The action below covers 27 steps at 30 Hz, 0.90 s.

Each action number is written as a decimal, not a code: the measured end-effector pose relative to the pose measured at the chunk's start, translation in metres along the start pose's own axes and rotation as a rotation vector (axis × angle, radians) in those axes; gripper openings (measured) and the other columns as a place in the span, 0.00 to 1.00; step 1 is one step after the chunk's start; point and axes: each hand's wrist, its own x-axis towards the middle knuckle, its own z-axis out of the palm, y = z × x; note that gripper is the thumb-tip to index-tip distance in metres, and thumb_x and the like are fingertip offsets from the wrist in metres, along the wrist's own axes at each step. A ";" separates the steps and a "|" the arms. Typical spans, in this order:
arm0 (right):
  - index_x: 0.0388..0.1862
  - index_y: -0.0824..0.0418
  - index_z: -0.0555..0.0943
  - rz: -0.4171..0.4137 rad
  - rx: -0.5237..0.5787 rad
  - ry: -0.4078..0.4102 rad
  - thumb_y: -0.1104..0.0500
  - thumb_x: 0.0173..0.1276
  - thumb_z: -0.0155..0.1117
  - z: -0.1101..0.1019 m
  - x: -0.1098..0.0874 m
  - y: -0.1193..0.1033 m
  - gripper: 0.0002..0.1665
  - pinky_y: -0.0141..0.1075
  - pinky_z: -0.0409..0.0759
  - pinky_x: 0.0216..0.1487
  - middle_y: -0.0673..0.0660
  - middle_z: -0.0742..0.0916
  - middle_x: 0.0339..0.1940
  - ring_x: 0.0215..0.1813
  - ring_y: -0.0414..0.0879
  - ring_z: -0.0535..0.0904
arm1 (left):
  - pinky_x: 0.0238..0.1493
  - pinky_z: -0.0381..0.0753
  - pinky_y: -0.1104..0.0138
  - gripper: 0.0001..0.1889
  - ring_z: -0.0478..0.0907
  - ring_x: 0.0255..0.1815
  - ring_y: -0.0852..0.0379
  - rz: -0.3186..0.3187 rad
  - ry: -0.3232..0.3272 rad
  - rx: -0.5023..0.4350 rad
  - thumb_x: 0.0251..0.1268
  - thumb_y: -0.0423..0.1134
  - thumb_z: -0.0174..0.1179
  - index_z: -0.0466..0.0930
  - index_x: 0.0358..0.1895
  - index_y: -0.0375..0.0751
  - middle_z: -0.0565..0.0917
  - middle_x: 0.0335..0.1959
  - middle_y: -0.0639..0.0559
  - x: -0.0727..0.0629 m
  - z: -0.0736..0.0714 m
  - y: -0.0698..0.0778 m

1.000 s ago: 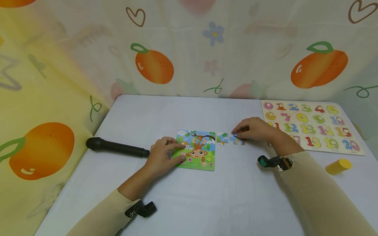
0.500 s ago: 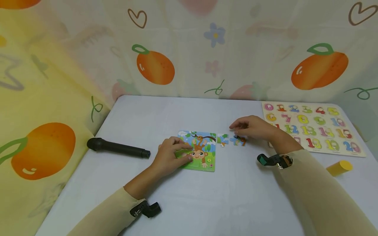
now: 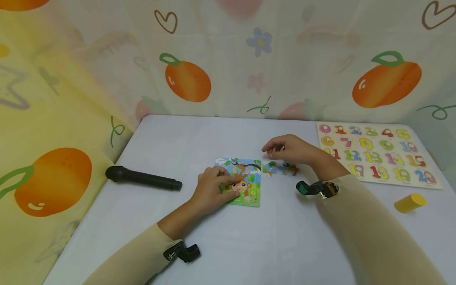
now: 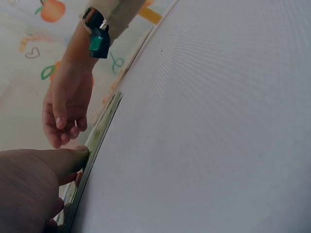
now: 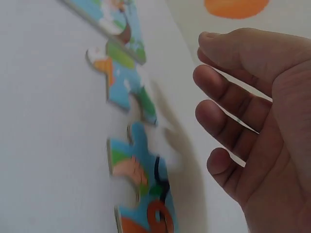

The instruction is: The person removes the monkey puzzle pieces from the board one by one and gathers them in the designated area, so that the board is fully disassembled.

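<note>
My left hand [image 3: 211,188] rests on a small square monkey jigsaw puzzle [image 3: 250,194], covering its left part. The left wrist view shows the thumb [image 4: 73,158] lying on the puzzle's thin edge [image 4: 81,194]. To the right of the board, two loose jigsaw pieces lie on the table: a blue and green piece [image 5: 119,80] close to the board's corner, and beyond it a piece with a brown curl and dark branch [image 5: 146,179]. My right hand [image 3: 292,148] hovers over and behind these pieces, fingers loosely bent, holding nothing.
A black microphone [image 3: 142,178] lies left of my left hand. At the back right is a number puzzle board [image 3: 377,158], with a yellow cylinder [image 3: 409,202] in front of it. A fruit-printed cloth [image 3: 228,71] hangs behind the white table [image 3: 256,241].
My right hand has let go of the brown-curl piece, risen and moved left over the pieces. My left hand has slid right across the puzzle, which stays in about the same place.
</note>
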 end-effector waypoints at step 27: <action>0.48 0.50 0.92 -0.110 0.003 -0.224 0.61 0.67 0.79 0.047 0.041 -0.021 0.11 0.49 0.72 0.70 0.49 0.87 0.54 0.63 0.48 0.80 | 0.52 0.62 0.52 0.19 0.70 0.51 0.51 0.005 0.004 0.011 0.62 0.51 0.80 0.93 0.56 0.58 0.79 0.51 0.55 -0.002 -0.001 -0.001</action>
